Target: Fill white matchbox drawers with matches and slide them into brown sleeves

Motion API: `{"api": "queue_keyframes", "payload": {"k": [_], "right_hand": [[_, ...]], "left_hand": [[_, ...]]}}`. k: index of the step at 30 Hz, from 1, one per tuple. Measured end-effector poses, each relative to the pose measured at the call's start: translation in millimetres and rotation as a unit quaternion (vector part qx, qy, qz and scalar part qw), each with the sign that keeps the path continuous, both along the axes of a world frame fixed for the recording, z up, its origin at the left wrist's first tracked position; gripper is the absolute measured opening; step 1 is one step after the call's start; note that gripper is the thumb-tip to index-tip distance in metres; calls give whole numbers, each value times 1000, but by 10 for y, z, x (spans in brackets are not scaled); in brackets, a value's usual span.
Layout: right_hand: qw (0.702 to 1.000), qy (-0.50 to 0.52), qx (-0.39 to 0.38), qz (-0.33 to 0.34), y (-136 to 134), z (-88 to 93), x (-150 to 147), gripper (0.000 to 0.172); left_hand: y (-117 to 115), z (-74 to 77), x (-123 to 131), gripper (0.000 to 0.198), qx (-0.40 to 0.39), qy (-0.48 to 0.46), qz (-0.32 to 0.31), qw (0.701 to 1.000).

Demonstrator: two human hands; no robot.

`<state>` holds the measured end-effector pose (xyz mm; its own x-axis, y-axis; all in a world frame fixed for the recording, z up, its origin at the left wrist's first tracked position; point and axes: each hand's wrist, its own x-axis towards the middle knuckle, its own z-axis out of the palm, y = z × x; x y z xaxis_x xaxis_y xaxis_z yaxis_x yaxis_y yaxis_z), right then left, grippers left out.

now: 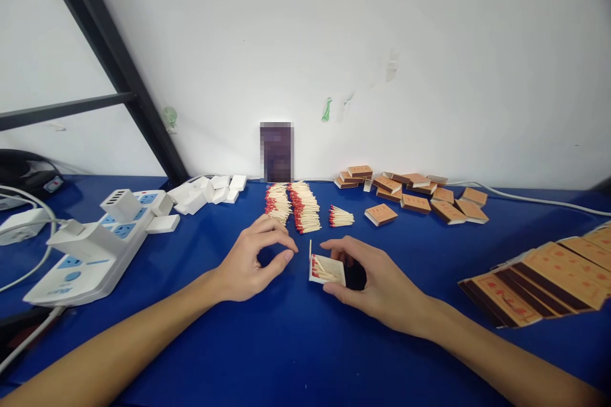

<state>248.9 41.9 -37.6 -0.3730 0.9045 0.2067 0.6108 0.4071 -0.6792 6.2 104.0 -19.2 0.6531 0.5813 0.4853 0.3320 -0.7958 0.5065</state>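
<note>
An open white matchbox tray [328,271] with several red-tipped matches in it is at the centre of the blue table. My right hand [370,280] is at the tray's right side, thumb at its near edge and forefinger above its far edge. A single match [310,249] stands up at the tray's far left corner. My left hand [260,257] is left of the tray, thumb and forefinger curved with a gap between the tips and nothing in it. Beyond the hands lie two long rows of matches [305,208] and a small group of matches [340,216].
Closed matchboxes [415,203] are scattered at the back right. Flat matchbox sleeves [544,280] overlap at the right. White empty trays [205,192] lie at the back left, beside a power strip [90,267] with plugs and cables. A white wall [429,76] rises behind.
</note>
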Motion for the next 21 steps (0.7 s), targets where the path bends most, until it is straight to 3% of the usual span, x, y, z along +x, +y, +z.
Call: {"api": "queue_keyframes", "payload": {"k": [5, 8, 11, 15, 21], "right_hand": [[998, -11, 63, -11, 3, -10, 22, 38], [998, -18, 57, -4, -15, -1, 21, 39], [999, -23, 46, -2, -45, 17, 12, 41], [997, -41, 44, 53, -81, 33, 0, 39], [983, -67, 148, 82, -116, 16, -37, 31]], "left_hand": [[91, -72, -28, 18, 83, 77, 22, 993], [149, -73, -69, 18, 115, 98, 33, 988], [182, -59, -91, 19, 122, 109, 40, 986], [184, -51, -88, 21, 118, 131, 40, 983], [176, -58, -87, 21, 123, 127, 40, 984]]}}
